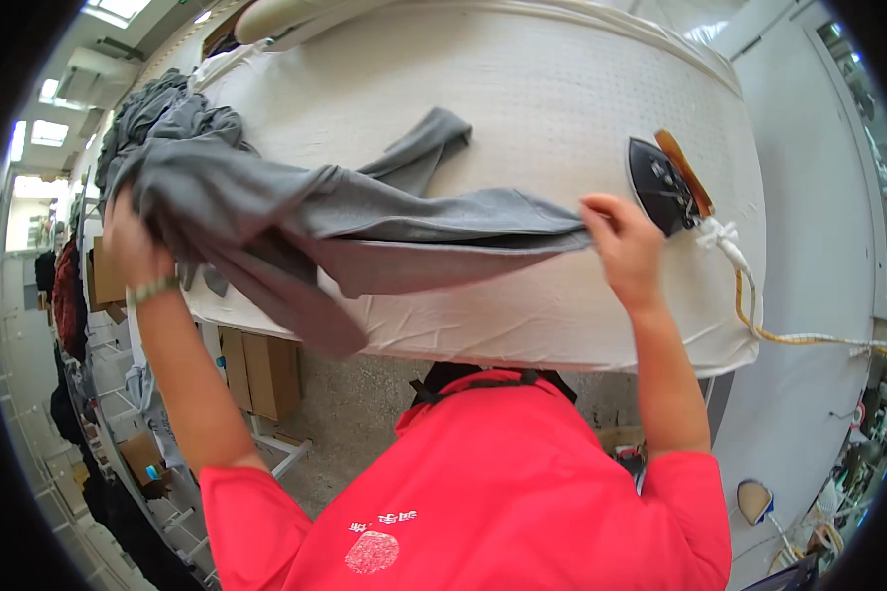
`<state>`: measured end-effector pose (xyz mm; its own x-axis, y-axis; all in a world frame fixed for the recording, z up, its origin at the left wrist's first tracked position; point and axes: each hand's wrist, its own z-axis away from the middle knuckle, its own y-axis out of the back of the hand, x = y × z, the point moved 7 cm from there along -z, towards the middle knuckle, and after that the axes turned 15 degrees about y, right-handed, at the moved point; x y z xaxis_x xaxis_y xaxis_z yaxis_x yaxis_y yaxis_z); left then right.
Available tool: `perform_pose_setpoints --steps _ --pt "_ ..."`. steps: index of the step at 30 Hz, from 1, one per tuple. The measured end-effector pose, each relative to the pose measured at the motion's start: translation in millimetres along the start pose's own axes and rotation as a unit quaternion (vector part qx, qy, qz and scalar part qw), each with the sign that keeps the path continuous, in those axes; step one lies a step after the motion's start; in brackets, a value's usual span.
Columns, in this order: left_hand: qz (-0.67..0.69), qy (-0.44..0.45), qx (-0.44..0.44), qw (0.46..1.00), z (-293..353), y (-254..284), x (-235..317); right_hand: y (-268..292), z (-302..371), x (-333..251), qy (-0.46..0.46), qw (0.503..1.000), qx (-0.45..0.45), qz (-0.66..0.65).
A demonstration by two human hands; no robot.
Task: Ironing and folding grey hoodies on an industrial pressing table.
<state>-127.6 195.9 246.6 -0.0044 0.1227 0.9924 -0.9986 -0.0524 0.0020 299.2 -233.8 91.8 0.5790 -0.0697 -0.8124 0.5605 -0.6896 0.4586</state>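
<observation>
A grey long-sleeved garment (443,219) stretches across the ironing table between my two hands. At its right end, my right hand (629,251) pinches the hem between thumb and fingers. My left hand (136,241), smeared by motion, grips the garment at the left, its fingertips hidden by cloth. One sleeve (419,148) lies up toward the back of the table, while a blurred flap (310,310) hangs over the near edge. An iron (660,187) with a wooden handle rests just beyond my right hand, apart from the cloth.
More bunched grey cloth (172,113) is heaped at the table's far left. The white padded table (562,89) carries a rounded padded arm (286,20) at the back. From the iron a cord (808,338) runs off right. Cardboard boxes (261,374) stand below the near left edge.
</observation>
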Motion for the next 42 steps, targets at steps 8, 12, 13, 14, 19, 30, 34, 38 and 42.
perform_pose_setpoints --steps 8,12,13,14,19,30,34,38,42 --pt "-0.464 -0.343 -0.338 0.743 64.7 -154.8 -188.1 53.1 75.2 -9.6 -0.171 0.984 0.037 -0.011" --pt "-0.508 -0.251 -0.356 0.743 80.5 -114.3 -250.0 -49.9 98.2 -23.6 -0.046 0.979 -0.195 0.042" --pt "-0.503 -0.269 -0.358 0.739 73.5 -103.8 -253.7 -82.8 100.7 -29.4 -0.037 0.97 -0.242 0.013" --pt "-0.496 -0.286 -0.362 0.735 70.9 -96.4 -255.2 -115.4 106.3 -36.4 -0.03 0.957 -0.287 -0.014" --pt "-0.519 -0.31 -0.363 0.709 59.1 -67.6 -254.0 -252.2 95.1 -109.9 0.234 0.91 -0.34 -0.036" --pt "-0.588 -0.408 -0.321 0.62 35.3 -78.2 -266.5 -233.5 69.1 -94.2 0.232 0.789 -0.529 0.21" --pt "-0.564 -0.384 -0.398 0.613 39.0 -115.1 -220.3 -96.4 -28.4 -173.0 0.248 0.834 -0.381 0.314" --pt "-0.299 -0.328 -0.475 0.76 105.1 -131.3 -74.8 24.7 -79.1 -257.3 0.271 0.827 -0.142 0.472" --pt "-0.181 -0.271 -0.608 0.724 174.2 -130.6 -7.4 99.7 -90.0 -301.2 0.295 0.771 -0.033 0.564"
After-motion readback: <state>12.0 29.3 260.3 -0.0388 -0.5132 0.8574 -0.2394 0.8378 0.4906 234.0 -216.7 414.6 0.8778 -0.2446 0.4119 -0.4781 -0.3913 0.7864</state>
